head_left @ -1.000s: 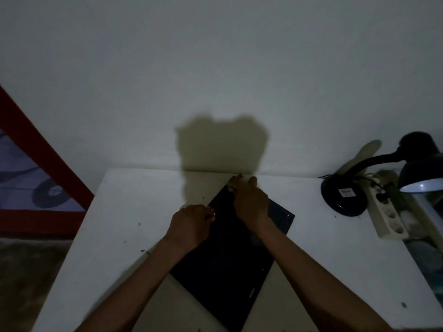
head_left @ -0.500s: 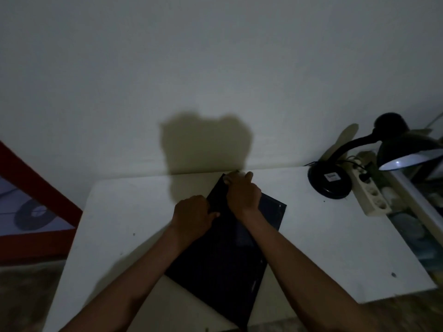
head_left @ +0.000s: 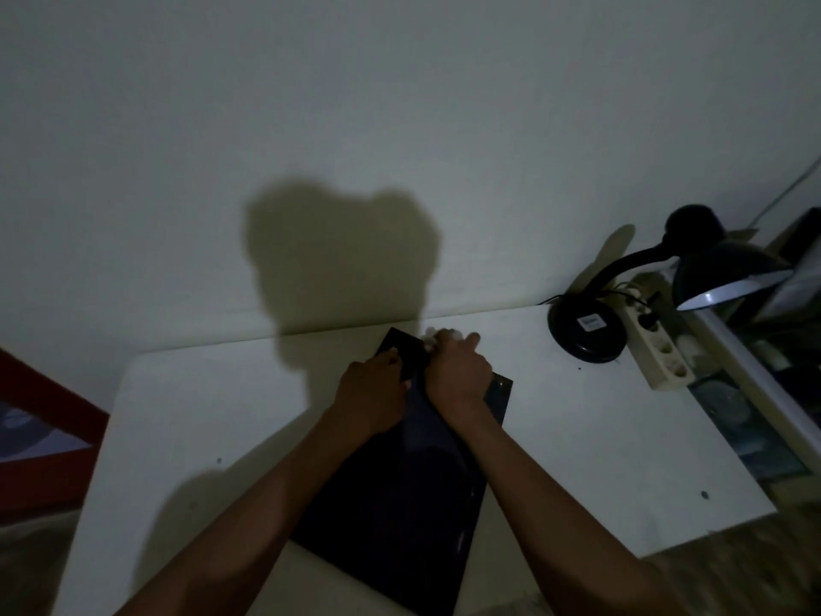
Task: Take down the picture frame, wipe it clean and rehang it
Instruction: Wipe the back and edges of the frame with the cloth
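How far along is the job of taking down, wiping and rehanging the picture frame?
Done: the dark rectangular picture frame is off the wall and lies flat on the white table. In hand: the right hand presses a small white wad, probably a wiping cloth or tissue, at the frame's far edge, while the left hand steadies the frame. Left: finishing the wipe and rehanging it.

Left hand (head_left: 371,386) curled, right hand (head_left: 457,369) knuckles up (2 forearms converging).
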Demonstrator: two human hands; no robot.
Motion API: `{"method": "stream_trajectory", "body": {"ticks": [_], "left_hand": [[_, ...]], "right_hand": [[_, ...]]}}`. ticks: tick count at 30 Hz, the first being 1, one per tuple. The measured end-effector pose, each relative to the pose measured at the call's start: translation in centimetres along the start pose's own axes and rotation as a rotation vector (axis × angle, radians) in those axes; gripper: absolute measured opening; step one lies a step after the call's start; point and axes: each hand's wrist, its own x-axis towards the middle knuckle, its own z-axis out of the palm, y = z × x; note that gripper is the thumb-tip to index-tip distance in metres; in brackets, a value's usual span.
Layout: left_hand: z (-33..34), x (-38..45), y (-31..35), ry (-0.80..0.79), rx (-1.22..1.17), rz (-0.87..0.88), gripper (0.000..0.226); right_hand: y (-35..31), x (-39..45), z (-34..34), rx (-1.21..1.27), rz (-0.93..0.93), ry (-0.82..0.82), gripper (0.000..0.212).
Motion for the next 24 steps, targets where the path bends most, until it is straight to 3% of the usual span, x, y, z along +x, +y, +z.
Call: {"method": "stream_trajectory", "body": {"ticks": [5, 12, 18, 24], "left_hand": [[0.0, 0.5, 0.4, 0.008, 0.063, -0.022, 0.046], [0.5, 0.4, 0.6, 0.008, 0.020, -0.055, 0.060], [0.6, -0.3, 1.1, 0.008, 0.012, -0.052, 0.091], [1.2, 0.0, 1.8, -0.032, 0.018, -0.072, 0.124]], "right_hand": [[-0.3, 0.6, -0.1, -0.037, -0.039, -0.047, 0.033], [7.0, -2.7, -1.4, 0.030, 0.105, 0.068, 0.029], [8.8, -3.5, -1.7, 0.191, 0.240, 0.084, 0.031], [8.7, -9.0, -0.5, 0.180, 0.181, 0.143, 0.028]]}}
